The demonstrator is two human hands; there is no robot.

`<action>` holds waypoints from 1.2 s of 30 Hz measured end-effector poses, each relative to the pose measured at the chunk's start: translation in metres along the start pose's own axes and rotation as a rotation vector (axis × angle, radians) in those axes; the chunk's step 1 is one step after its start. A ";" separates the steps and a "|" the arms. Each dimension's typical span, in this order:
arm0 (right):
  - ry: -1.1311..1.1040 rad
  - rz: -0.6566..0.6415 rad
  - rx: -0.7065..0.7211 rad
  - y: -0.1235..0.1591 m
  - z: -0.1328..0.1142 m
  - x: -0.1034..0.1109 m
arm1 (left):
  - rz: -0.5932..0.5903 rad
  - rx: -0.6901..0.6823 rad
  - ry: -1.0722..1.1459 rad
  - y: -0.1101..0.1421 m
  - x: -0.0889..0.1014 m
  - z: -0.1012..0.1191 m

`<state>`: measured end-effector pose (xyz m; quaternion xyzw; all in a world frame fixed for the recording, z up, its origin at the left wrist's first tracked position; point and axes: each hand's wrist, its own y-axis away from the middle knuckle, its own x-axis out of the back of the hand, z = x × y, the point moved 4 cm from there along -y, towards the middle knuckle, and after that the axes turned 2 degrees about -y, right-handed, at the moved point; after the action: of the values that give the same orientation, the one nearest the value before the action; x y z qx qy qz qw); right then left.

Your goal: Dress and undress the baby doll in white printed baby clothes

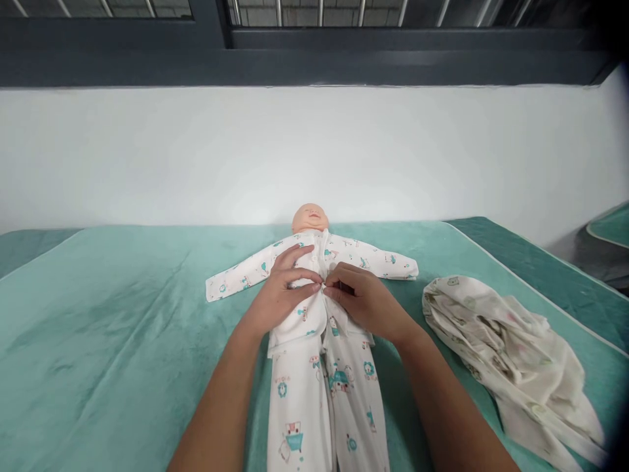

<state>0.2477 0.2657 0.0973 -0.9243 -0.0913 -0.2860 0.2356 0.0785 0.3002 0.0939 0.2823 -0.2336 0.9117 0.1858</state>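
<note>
A baby doll [310,216] lies on its back, head toward the wall, its arms inside the spread sleeves of a white printed pajama top [299,321]. Matching pajama pants [299,406] cover its legs. Over the chest, my left hand [287,288] pinches the top's front edge between thumb and index finger, the other fingers resting on the cloth. My right hand [361,295] pinches the opposite front edge at the same spot. Between the two sets of fingertips, any button or snap is too small to make out. Below the hands the front hangs slightly apart.
A crumpled cream printed cloth garment [511,367] lies to the right of the doll. Everything rests on a teal plush cover [122,341]. Behind it stands a white wall [246,151] under a dark window frame [344,62] with bars.
</note>
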 end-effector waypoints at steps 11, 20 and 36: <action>-0.064 0.019 -0.014 -0.002 0.006 0.001 | -0.001 0.006 -0.013 -0.001 -0.002 -0.001; 0.005 0.033 -0.070 -0.002 0.006 -0.002 | -0.021 0.000 -0.051 -0.002 -0.003 0.000; -0.251 0.183 -0.254 -0.003 0.019 -0.004 | 0.034 0.031 0.023 -0.002 -0.002 -0.001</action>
<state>0.2526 0.2770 0.0827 -0.9794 0.0013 -0.1552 0.1290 0.0801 0.3017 0.0927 0.2706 -0.2222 0.9214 0.1686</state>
